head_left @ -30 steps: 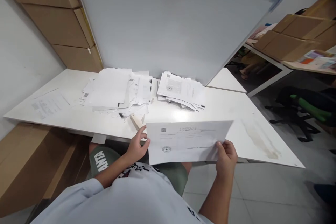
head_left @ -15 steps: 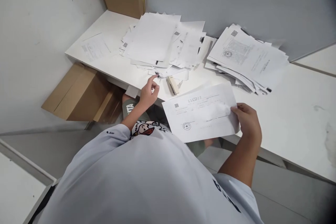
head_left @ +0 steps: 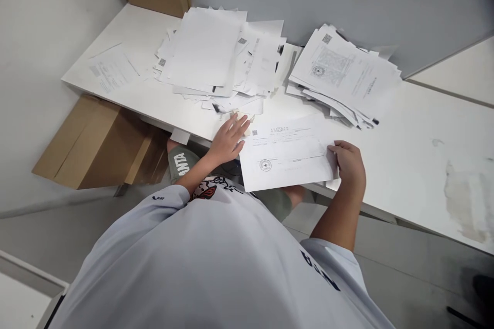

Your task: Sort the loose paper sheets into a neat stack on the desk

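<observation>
A white table (head_left: 409, 128) bears a broad paper pile (head_left: 208, 51) and, to its right, a second stack (head_left: 343, 72). A printed sheet (head_left: 287, 154) extends over the front edge, its right side pinched in the right hand (head_left: 349, 164). The left hand (head_left: 227, 143), fingers slightly parted, partly covers a beige stapler (head_left: 246, 132); I cannot tell whether it grips

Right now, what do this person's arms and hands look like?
The left hand and right hand are ungloved and bare-wristed. The left sleeve and right sleeve are short and pale grey; the left one carries a small dark marking.
</observation>
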{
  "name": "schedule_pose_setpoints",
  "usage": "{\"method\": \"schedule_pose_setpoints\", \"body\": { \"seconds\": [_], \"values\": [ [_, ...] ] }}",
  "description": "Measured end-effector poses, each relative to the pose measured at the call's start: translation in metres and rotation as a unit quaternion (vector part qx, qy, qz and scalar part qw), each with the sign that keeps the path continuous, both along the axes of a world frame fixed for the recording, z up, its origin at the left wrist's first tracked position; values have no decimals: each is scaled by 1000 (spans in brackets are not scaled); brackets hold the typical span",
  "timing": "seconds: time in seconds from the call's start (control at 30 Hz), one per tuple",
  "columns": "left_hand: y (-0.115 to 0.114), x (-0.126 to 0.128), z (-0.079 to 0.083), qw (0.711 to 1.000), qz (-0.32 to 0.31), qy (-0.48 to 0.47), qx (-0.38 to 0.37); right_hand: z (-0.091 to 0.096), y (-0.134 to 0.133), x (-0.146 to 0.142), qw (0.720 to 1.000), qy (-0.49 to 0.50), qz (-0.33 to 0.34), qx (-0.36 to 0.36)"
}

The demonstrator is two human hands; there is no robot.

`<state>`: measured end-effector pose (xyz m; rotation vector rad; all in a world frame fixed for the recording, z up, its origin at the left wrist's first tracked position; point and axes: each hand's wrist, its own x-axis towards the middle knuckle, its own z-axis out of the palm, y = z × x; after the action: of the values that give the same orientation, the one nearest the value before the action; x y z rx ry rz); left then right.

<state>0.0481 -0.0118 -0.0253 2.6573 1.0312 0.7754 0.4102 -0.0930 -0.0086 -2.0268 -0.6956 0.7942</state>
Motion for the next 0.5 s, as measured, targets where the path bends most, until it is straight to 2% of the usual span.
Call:
{"method": "schedule_pose_setpoints", "body": {
  "seconds": [0.07,0.13,0.37,0.5],
  "values": [
    [4,-1,0,999,-54,9,-2,3,0,-2,999,21,-22,-22],
    [7,-2,0,997,-71,0,-18,4,-1,-4,1000,16,-16,-21],
    [7,-3,1,993,-35,-50,-101,-15,-11,-16,996,-19,-55,63],
    [6,-4,5,991,-41,-64,-109,-25,-11,-21,990,-65,-73,103]
  ]
}}
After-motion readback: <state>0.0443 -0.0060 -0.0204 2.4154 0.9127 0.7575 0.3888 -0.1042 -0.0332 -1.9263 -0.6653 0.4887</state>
